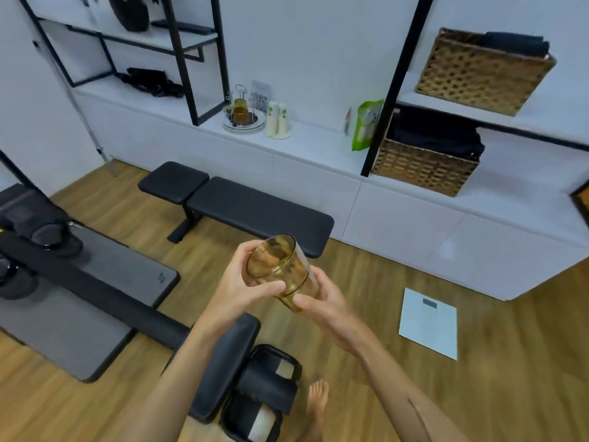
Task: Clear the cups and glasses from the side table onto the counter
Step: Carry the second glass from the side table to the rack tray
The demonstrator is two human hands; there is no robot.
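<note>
Standing over the wood floor (366, 282), the person held one amber glass (280, 269) in mid-air, tilted, mouth turned toward the camera. The left hand (242, 282) gripped it near the rim, fingers and thumb curled round the wall; the right hand (322, 301) gripped the lower part near the base. The glass was well apart from the white worktop (312, 145) along the wall — not yet set down. On that worktop a round tray (243, 122) carried a wire rack with at least one amber glass already on it; whether more stood there could not be told. The side table was not in view, so what remained on it could not be judged. Assessment: task partly done, one glass in transit, placement outstanding.
</note>
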